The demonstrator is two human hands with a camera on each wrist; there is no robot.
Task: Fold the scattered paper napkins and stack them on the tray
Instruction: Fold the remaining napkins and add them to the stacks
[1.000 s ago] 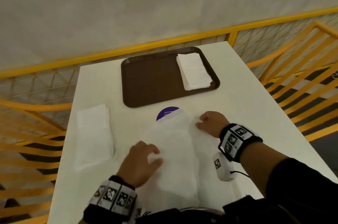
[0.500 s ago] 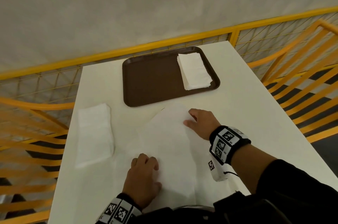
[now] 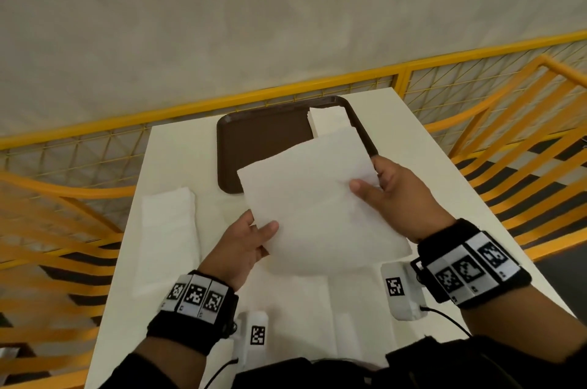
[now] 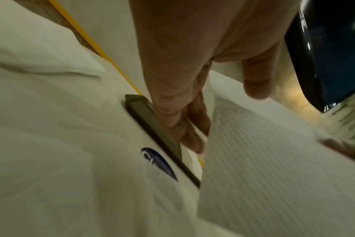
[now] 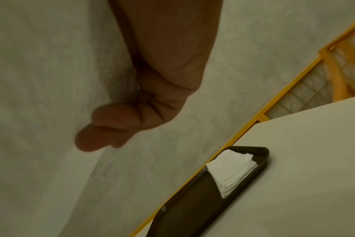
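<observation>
Above the table [image 3: 397,140], one napkin [image 3: 314,198] held up, left hand [image 3: 244,245] and right hand [image 3: 397,198] each pinching an edge. One tray [image 3: 263,147], one stack [image 3: 327,120] on it, another napkin pile [image 3: 166,229] left.

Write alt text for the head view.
Both hands, the left hand and the right hand, hold a white paper napkin up above a white table. Beyond it lies a brown tray with a stack of folded napkins; another napkin lies left.

Both hands lifted the napkin [image 3: 317,201] off the table [image 3: 178,166].
</observation>
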